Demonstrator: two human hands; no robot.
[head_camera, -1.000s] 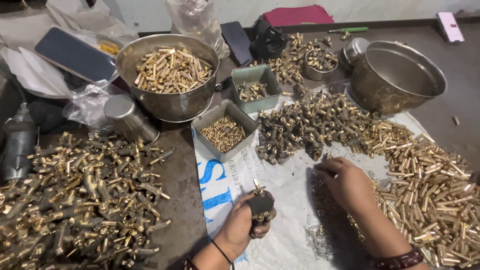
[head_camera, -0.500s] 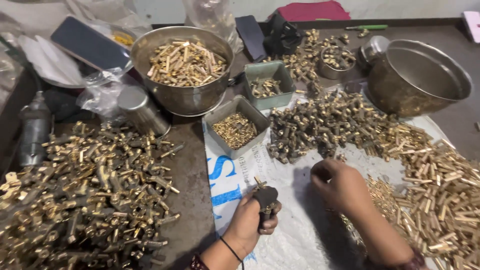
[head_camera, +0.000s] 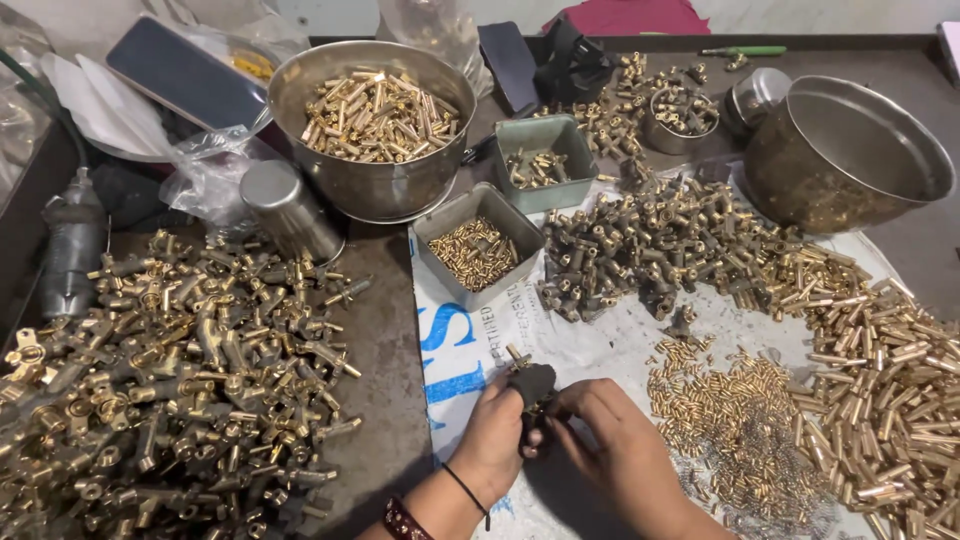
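Right then, a small dark valve body (head_camera: 533, 385) was held low at the middle of the worktop (head_camera: 385, 330), over the white printed sheet (head_camera: 460, 335). It was pinched in the left hand (head_camera: 497, 432), fingers clenched round its lower part, with its brass tip pointed up and away to the left, so the long axis was tilted from near right to far left. The right hand (head_camera: 610, 435) was brought in just beside it from the right, fingertips closed against the body's near end; whether a small part was pinched there could not be told. Loose small brass pins (head_camera: 720, 395) were spread near, to the right of that hand.
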